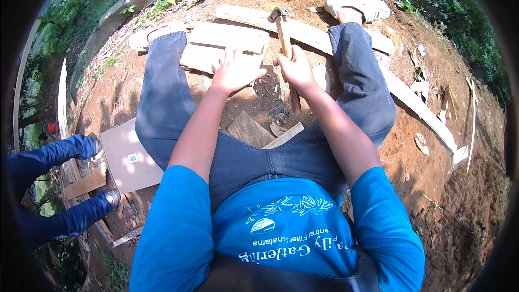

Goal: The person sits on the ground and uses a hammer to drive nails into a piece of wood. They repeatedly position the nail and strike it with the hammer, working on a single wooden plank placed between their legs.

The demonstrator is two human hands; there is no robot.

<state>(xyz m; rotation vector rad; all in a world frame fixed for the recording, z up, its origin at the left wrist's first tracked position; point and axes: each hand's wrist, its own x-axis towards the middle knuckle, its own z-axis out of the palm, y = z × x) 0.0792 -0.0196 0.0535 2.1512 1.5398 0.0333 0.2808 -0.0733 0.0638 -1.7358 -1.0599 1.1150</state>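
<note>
My right hand (296, 70) is closed round the wooden handle of a hammer (283, 35). Its metal head points away from me, and the handle's end hangs down between my legs. Just left of it, my left hand (238, 71) lies over the pale lower board (199, 58), fingers stretched and thumb out to the side. Nothing shows in that hand, though what lies under its palm is hidden. Another pale board (227, 34) sits against the far side of the lower one. Behind the hammer head, a long rough plank (308, 35) runs across the dirt.
My legs are spread on both sides of the boards. Brown wood pieces (250, 128) lie close to me. A long strip of wood (421, 112) slants along the right. At left, another person's legs (51, 154) in blue trousers stand beside a flat brown panel (127, 159).
</note>
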